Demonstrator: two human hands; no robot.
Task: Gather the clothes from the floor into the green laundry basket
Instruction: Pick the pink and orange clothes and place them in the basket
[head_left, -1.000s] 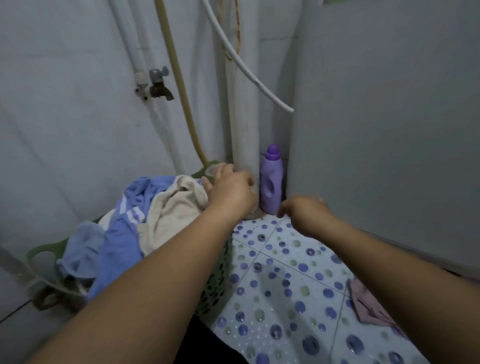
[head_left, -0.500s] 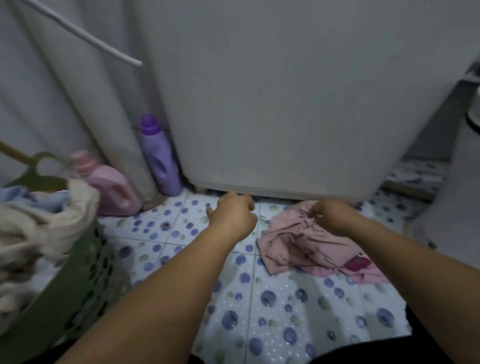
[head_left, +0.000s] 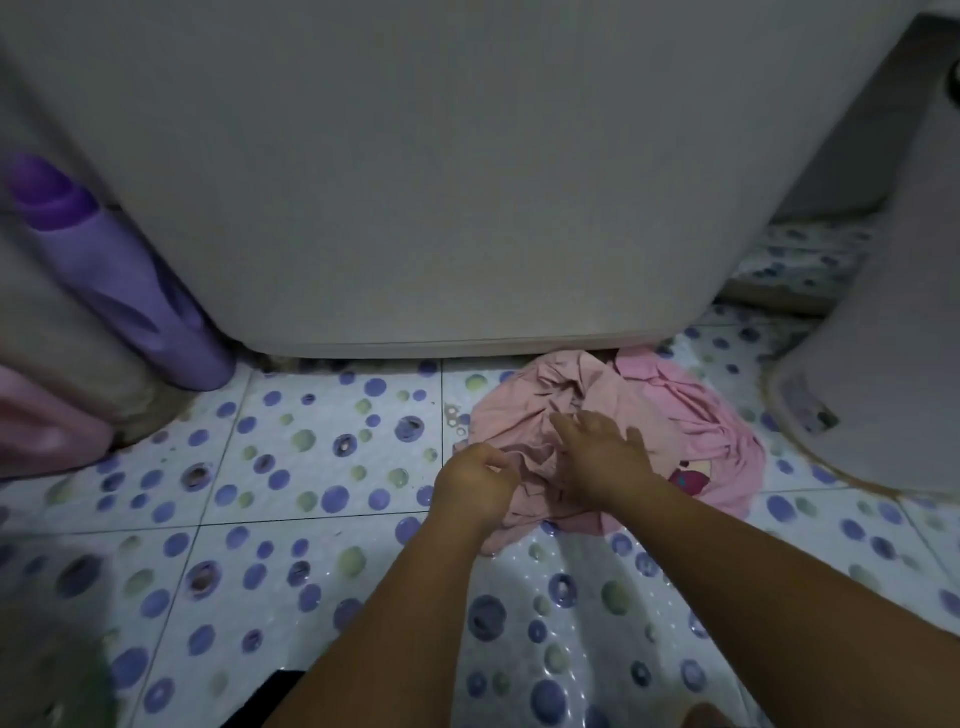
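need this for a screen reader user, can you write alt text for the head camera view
Two bare hands reach down onto a crumpled pink garment on a dotted tile floor: the left hand curls at its near edge, the right hand lies on it. Behind stands a white appliance, with a purple bottle at left.

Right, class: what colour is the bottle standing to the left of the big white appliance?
Purple: the bottle has a darker purple cap, seen in the head view.

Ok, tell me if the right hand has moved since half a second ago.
Yes. The right hand has come down from near the white machine's base onto the pink garment.
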